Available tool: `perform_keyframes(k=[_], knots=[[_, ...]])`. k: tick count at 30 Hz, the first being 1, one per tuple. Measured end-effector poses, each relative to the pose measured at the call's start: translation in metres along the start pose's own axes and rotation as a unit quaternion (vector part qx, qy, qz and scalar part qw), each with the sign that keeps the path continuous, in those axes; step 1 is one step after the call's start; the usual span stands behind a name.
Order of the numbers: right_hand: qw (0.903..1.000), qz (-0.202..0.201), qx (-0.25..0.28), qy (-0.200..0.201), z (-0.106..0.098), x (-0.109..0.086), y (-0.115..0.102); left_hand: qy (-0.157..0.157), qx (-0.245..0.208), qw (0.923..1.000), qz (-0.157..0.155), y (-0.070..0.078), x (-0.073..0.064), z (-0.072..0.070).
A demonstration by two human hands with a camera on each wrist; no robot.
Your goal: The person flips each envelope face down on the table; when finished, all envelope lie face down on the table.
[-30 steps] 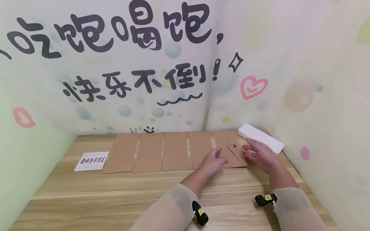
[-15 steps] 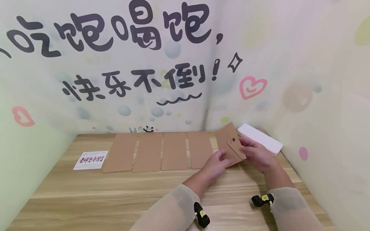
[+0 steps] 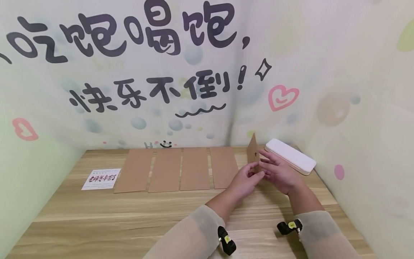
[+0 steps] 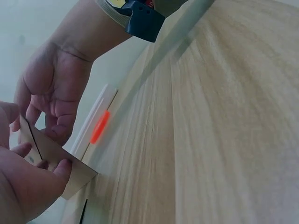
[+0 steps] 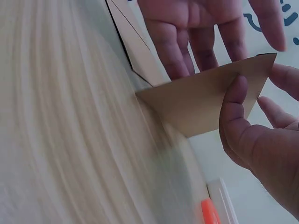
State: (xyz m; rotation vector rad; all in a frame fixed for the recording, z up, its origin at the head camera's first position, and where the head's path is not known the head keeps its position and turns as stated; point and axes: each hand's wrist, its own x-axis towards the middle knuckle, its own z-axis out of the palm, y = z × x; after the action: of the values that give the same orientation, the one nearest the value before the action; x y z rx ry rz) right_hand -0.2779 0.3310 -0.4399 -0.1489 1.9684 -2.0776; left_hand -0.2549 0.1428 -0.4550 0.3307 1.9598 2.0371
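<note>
A brown paper envelope (image 3: 253,151) with a small dark mark on its flap stands on edge, tilted, between both hands in the head view. My left hand (image 3: 243,181) holds its near lower end, fingers curled against the flap side. From the other side my right hand (image 3: 280,175) grips it. In the right wrist view one bent right digit lies on the plain face of the envelope (image 5: 201,100), with other fingertips by its edge. The left wrist view shows the left hand (image 4: 30,184) over the flap side; several right fingers are partly hidden behind.
Several brown envelopes (image 3: 195,169) lie flat in a row along the table's back. A white card with red writing (image 3: 101,179) lies at their left. Behind the right hand sits a white oblong case (image 3: 291,156). Printed walls (image 3: 349,144) bound the wooden table (image 3: 129,223).
One second ago the rightmost envelope lay flat, both hands hovering around it. The hands took hold, lifted it and turned it up on edge, coming closer together.
</note>
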Motion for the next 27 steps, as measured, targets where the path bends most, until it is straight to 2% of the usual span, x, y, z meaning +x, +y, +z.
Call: perform_keyframes(k=[4,7,12,16,21,27], knots=[[1.0,0.0,0.003,-0.006,0.005,0.0,0.001,0.018,-0.011,0.9997,-0.01,0.002,0.0,0.001],[0.9999,0.006,0.005,-0.011,0.007,0.001,0.003,0.05,-0.027,0.9982,-0.019,0.004,0.0,0.002],[0.9986,0.032,-0.032,-0.028,0.005,0.003,0.008,0.09,-0.041,0.9951,-0.01,0.006,-0.001,0.003],[0.9973,0.053,-0.04,-0.032,0.0,0.004,0.01,0.099,-0.075,0.9923,0.0,0.002,-0.001,0.002],[0.9978,0.063,-0.005,-0.019,-0.008,0.007,0.013,0.104,-0.099,0.9892,0.027,-0.005,0.003,-0.001],[0.9968,0.079,0.012,0.008,-0.016,0.008,0.012,0.116,-0.09,0.989,0.016,-0.01,0.003,-0.006]])
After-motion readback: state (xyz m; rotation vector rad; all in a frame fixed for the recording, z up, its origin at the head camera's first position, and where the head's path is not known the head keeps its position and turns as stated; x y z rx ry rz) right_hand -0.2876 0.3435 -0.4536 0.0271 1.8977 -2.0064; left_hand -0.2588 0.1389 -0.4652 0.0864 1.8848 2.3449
